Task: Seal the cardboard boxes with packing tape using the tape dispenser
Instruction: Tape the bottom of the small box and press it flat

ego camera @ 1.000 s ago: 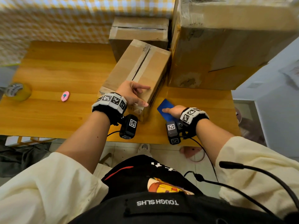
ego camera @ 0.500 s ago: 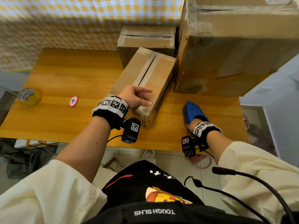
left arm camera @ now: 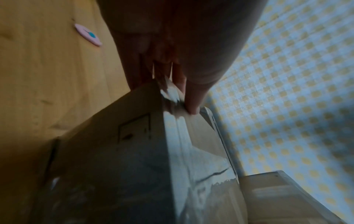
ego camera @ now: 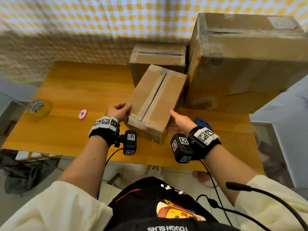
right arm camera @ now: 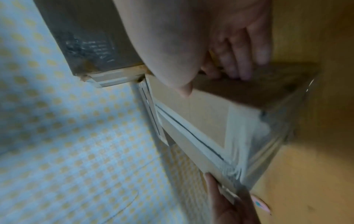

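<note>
Small cardboard box [ego camera: 155, 100] near tabletop [ego camera: 75, 90] front edge, held between hands: left hand [ego camera: 117, 111] gripping near-left corner, thumb on top; right hand [ego camera: 180, 123] pressing right side, fingers straight, side by side.

Head view: high up, facing steeply down on the orange wooden table [ego camera: 75, 84]. Left wrist view: very near, along the left hand [left arm camera: 172, 37] toward the small brown cardboard box [left arm camera: 114, 151]. Right wrist view: same box, opposite side, equally near. All three share it.
</note>
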